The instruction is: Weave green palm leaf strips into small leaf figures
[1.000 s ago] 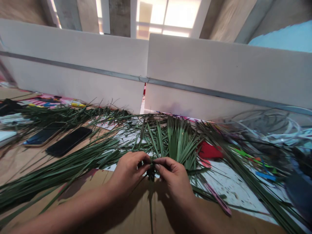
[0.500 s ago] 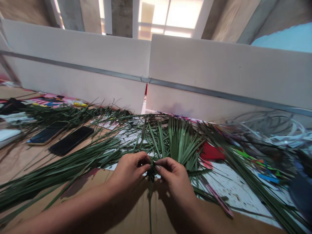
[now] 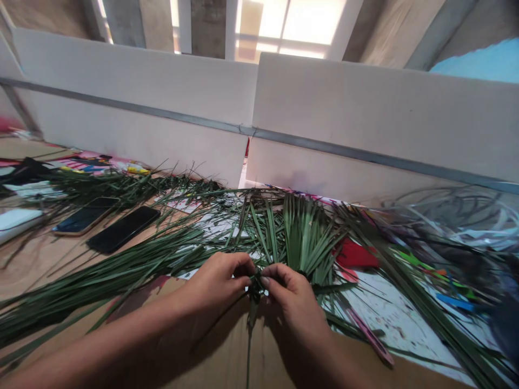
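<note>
Between my hands is a small dark green piece of knotted or woven leaf strips [image 3: 254, 289], with one long thin tail hanging down toward me. My left hand [image 3: 227, 275] pinches its left side between thumb and fingers. On the other side, the thumb and forefinger of my right hand [image 3: 290, 292] close on the piece. My fingertips cover part of it, so its exact shape is hard to make out. Just beyond my hands, a fan of green leaf blades [image 3: 304, 232] lies spread out. A long bundle of leaf strips [image 3: 133, 265] stretches off to the left.
Two phones [image 3: 124, 229] lie at the left. A pink cutter-like tool [image 3: 371, 337] rests to the right on paint-spotted white paper [image 3: 405, 319], near red material [image 3: 357, 254]. Clear plastic strips [image 3: 470, 216] are heaped at far right. White panels [image 3: 365, 108] stand behind; cardboard [image 3: 227, 362] lies underneath.
The view has shifted slightly, so the surroundings sit a little further right. Both hands keep their pinch on the leaf piece, with only small finger movements; a thin strip now shows below my left hand.
</note>
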Tool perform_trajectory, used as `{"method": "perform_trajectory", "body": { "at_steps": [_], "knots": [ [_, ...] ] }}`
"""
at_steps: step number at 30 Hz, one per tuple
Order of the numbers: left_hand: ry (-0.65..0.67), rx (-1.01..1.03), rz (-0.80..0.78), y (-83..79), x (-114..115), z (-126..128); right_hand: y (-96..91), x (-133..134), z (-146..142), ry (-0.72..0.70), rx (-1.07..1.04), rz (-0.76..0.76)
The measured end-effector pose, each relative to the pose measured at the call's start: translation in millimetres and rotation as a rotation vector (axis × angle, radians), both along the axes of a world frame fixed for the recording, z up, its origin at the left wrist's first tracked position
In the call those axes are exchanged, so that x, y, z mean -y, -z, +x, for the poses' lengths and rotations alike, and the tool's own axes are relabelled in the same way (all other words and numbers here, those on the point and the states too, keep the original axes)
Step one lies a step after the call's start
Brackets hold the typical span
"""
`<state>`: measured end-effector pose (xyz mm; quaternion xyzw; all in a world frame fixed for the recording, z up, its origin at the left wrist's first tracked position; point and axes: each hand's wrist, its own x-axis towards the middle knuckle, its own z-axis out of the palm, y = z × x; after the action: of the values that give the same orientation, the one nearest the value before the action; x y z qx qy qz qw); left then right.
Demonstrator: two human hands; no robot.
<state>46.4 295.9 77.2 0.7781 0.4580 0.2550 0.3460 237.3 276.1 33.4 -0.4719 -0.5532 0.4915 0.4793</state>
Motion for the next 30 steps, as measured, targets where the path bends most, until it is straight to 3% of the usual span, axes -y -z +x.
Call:
{"method": "perform_trajectory", "body": {
  "at_steps": [7, 14, 21, 26, 30],
  "knots": [
    [0.078, -0.032, 0.01, -4.2, -2.4, -3.0, 0.2, 0.6, 0.8, -0.03, 0.089, 0.055],
    [0.015, -0.092, -0.018, -6.9, -4.4, -3.4, -6.9, 0.3, 2.2, -0.107, 0.168, 0.085],
    [0.1, 0.056, -0.196, 0.9, -10.8, -8.3, -7.5, 0.6, 4.1, -0.187, 0.181, 0.015],
    [0.16, 0.082, -0.225, 1.3, -13.5, -11.5, -5.9, -0.3, 5.7, -0.194, 0.129, -0.005],
    [0.2, 0.09, -0.248, 3.9, -15.9, -13.7, -6.9, -0.8, 7.0, -0.241, 0.235, 0.006]
  ]
}}
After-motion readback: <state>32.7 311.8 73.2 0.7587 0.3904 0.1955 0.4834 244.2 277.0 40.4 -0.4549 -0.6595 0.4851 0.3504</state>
